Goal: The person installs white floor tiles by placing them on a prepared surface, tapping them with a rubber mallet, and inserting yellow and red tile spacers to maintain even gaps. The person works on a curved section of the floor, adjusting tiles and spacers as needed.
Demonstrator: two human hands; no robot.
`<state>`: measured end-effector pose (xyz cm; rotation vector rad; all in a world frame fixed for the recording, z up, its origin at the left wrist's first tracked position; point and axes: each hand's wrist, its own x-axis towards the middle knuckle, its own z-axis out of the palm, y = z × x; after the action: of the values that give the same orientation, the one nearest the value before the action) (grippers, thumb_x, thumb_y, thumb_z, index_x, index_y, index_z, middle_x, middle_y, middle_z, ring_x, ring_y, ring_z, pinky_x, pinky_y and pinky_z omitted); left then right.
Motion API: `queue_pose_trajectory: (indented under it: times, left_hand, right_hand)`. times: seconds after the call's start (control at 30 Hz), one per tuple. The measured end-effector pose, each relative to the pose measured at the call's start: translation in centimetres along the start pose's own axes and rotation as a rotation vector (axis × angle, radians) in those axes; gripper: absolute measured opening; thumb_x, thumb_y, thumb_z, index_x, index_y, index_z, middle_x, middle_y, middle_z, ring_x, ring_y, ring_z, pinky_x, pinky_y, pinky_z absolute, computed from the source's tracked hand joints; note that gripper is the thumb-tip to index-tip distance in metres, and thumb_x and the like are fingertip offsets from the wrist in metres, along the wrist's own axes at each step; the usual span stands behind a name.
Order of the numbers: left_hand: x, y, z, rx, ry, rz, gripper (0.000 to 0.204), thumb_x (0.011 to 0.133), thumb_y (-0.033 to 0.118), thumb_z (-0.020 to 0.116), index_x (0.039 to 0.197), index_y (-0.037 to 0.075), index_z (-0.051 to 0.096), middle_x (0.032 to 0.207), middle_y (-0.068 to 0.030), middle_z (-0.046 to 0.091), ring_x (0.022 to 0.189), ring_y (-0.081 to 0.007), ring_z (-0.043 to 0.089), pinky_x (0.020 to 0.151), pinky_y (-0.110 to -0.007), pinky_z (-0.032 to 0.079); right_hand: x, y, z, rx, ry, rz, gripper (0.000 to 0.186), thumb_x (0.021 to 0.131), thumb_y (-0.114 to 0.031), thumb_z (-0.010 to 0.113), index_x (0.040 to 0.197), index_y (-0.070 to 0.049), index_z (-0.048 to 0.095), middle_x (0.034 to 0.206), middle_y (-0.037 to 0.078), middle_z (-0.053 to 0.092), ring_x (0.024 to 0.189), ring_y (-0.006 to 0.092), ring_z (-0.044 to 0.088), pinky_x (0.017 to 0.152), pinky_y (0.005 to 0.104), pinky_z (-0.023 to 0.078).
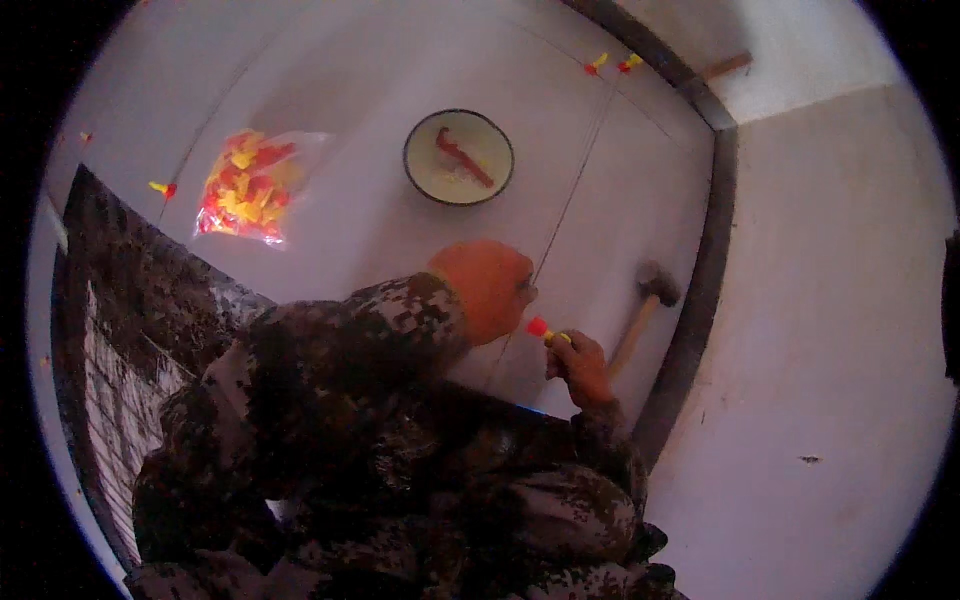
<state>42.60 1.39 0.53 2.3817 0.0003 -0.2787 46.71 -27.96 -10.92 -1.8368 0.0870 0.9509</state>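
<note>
My right hand (pixel 580 365) pinches a small red-and-yellow tile leveler (pixel 549 333), its yellow end between thumb and fingers and its red end toward my other hand. Just left of it, my left hand (pixel 485 290) is closed low over a joint between pale floor tiles, its fingertips pointing right. Whatever those fingers hold, if anything, is too small to make out. To the right of both hands lies a rubber mallet (pixel 657 284) with a dark head and a wooden handle.
A dark-rimmed bowl (pixel 412 180) ahead holds a red tool. Left of it lies a clear bag of red and yellow levelers (pixel 247 195). More levelers (pixel 597 65) stand in joints at the back and left. A wall (pixel 820 260) with dark edging (pixel 715 220) bounds the right.
</note>
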Motion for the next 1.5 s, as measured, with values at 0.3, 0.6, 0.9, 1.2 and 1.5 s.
queue_pose_trajectory:
  times: [0.3,0.6,0.9,1.2,1.5]
  left_hand:
    - [-0.4,-0.9,0.2,-0.054,0.010,0.036,0.029,0.093,0.031,0.058,0.095,0.004,0.067,0.091,-0.0198,0.069,0.091,-0.0404,0.067,0.082,-0.053,0.053]
    - [-0.2,0.4,2.5,-0.274,-0.312,-0.109,0.059,0.092,0.057,0.061,0.103,0.000,0.066,0.102,-0.0234,0.069,0.099,-0.0408,0.067,0.090,-0.049,0.053]
    - [-0.2,-2.3,4.4,-0.135,-0.213,-0.121,0.061,0.087,0.051,0.070,0.116,-0.002,0.062,0.110,-0.0250,0.068,0.106,-0.0398,0.066,0.092,-0.048,0.052]
    - [0.0,0.3,2.2,-0.326,-0.149,0.017,0.065,0.082,0.052,0.074,0.117,-0.001,0.064,0.110,-0.0237,0.068,0.104,-0.0392,0.066,0.092,-0.048,0.053]
    - [-0.9,-1.4,1.7,-0.165,-0.013,0.064,0.042,0.087,0.039,0.069,0.108,0.003,0.067,0.105,-0.0219,0.069,0.101,-0.0404,0.066,0.089,-0.051,0.053]
  right_hand:
    - [-1.8,-0.4,1.6,0.170,-0.108,-0.017,0.033,0.102,-0.029,0.060,0.104,0.004,0.059,0.077,0.008,0.060,0.065,0.0170,0.058,0.064,0.0323,0.052]
    - [-4.3,-5.8,4.0,0.128,-0.074,-0.241,0.029,0.104,-0.028,0.055,0.101,0.000,0.058,0.074,0.007,0.058,0.064,0.0182,0.056,0.064,0.0325,0.048]
    - [-4.2,-6.5,1.5,-0.139,-0.082,-0.474,0.030,0.106,-0.033,0.052,0.109,-0.004,0.057,0.075,0.007,0.057,0.067,0.0179,0.055,0.066,0.0355,0.047]
    - [-3.5,-4.2,0.6,-0.167,-0.009,-0.447,0.029,0.104,-0.034,0.056,0.106,-0.005,0.058,0.075,0.006,0.058,0.065,0.0177,0.053,0.065,0.0354,0.046]
    - [-2.5,-1.3,1.2,-0.285,0.181,-0.271,0.027,0.100,-0.026,0.061,0.103,0.000,0.064,0.075,0.006,0.063,0.066,0.0165,0.059,0.064,0.0320,0.049]
